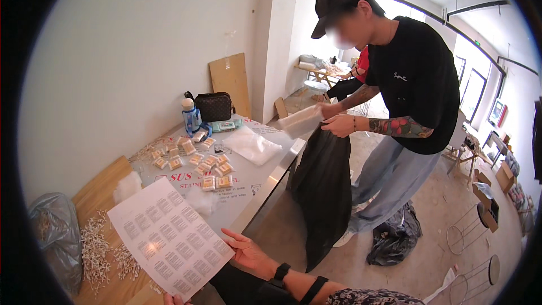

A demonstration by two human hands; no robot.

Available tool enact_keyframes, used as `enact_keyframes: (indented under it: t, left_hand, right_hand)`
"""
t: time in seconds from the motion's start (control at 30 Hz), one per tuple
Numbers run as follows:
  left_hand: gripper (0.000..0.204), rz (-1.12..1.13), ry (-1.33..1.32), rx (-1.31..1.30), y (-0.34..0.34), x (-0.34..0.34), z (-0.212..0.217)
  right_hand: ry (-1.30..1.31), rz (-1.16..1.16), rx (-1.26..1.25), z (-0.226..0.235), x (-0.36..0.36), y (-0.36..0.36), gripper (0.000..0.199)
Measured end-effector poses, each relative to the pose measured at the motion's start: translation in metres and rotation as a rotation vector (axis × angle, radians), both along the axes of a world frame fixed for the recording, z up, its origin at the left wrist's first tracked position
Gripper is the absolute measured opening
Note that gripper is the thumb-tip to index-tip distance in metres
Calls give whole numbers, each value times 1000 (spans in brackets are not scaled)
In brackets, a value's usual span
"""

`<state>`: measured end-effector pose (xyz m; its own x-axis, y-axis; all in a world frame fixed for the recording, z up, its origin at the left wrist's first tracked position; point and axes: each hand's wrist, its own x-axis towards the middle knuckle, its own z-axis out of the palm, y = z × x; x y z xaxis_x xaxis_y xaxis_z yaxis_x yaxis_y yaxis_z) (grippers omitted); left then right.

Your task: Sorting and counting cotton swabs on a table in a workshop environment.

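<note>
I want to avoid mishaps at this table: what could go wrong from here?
The printed sheet, held near its edges by the left hand and right hand, might bend or crease.

Its lower left edge is close to loose cotton swabs on the wooden board, so a low sweep might scatter some.

The black bag another person holds hangs near the table's corner and might snag there.

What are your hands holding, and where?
A white printed sheet: the right hand holds it near its right corner, the left hand near its bottom corner.
</note>
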<state>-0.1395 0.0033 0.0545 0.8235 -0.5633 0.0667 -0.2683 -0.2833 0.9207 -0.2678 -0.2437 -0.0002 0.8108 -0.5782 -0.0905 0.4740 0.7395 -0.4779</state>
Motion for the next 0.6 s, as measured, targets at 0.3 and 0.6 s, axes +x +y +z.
enact_keyframes:
  t: [0.3,0.6]
  left_hand:
    - [36,22,-333,61,1,5,0]
    - [17,195,100,-210,-12,17,6]
  right_hand:
    - [468,55,-568,-14,6,4,9]
    - [464,14,-387,25,24,7,14]
